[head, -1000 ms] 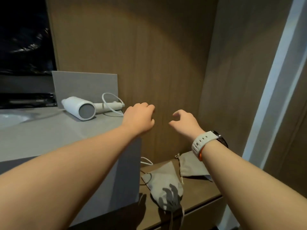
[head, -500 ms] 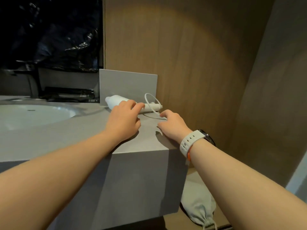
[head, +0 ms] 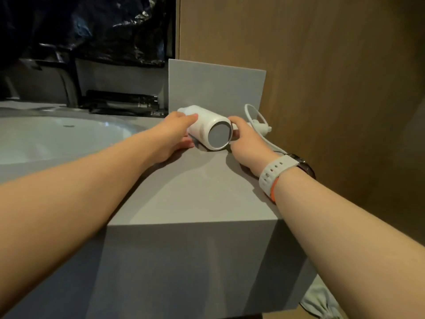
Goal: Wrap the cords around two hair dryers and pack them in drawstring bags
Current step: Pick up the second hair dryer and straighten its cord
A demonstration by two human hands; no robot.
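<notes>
Left hand (head: 177,132) and right hand (head: 246,143) both clasp the hair dryer (head: 207,127) at the counter's (head: 195,192) back right corner, probably to lift it.

White hair dryer (head: 202,125) on its side on grey counter (head: 195,192), loose cord (head: 257,116) beside

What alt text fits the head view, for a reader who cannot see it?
Both hands take hold of a white hair dryer lying on a grey counter: the left hand around its barrel, the right hand at its handle. Its white cord loops beside the wooden wall; a sink lies left.
</notes>
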